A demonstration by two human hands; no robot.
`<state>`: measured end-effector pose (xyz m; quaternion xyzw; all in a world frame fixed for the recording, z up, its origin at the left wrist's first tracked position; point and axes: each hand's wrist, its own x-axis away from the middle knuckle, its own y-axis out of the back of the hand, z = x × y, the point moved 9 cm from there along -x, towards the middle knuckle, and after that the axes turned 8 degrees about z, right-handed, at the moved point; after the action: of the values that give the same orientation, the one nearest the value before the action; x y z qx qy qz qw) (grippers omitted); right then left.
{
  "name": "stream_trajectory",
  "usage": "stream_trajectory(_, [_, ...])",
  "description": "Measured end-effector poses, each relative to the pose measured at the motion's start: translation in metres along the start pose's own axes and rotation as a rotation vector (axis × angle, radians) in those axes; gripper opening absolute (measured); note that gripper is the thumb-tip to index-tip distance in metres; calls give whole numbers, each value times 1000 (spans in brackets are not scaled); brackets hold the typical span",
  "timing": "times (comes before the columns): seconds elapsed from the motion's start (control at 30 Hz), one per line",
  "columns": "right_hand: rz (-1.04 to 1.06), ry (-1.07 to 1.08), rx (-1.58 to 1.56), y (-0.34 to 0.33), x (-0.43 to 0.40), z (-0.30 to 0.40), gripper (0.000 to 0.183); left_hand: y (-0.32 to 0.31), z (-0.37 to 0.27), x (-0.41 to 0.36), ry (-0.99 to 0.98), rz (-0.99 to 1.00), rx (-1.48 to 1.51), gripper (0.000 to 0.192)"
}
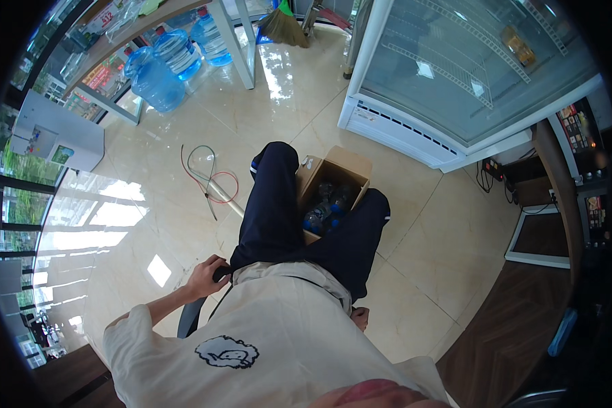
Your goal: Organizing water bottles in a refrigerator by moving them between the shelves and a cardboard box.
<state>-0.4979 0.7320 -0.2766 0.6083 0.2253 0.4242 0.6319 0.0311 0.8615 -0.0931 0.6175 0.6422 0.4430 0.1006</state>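
My left hand [208, 278] is at my left hip with its fingers curled around a small black object [221, 273], which the fingers partly hide. Only part of my right hand [360, 318] shows, low beside my right thigh; what it touches is hidden. An open cardboard box [345, 174] stands on the floor between my knees, its flaps folded outward. Several clear plastic bottles [320, 210] with blue caps lie inside it.
On the floor to the left lie looped red and green cords [215, 176] and a pale pole [226, 198]. Large blue water bottles [158, 86] stand by a table [234, 51]. A glass-door fridge [403, 133] is ahead right, a broom [284, 26] at the back.
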Motion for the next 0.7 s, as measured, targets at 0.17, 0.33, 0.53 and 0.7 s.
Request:
stream_trajectory(0.17, [5,-38,23,8,1,3,15,2,-11,-10,-47,-14,-44,24])
stream_trajectory(0.33, [-12,-83,-11,10,-1,-3,15,1,-22,-28,-17,28,-93,22])
stream_trajectory(0.53, [-61,-69,-78,4,-4,-19,16,2,-34,-46,-47,47,-139,23])
stream_trajectory(0.7, [13,-85,-103,-16,-11,-40,17,1,-38,-51,-26,70,-161,23])
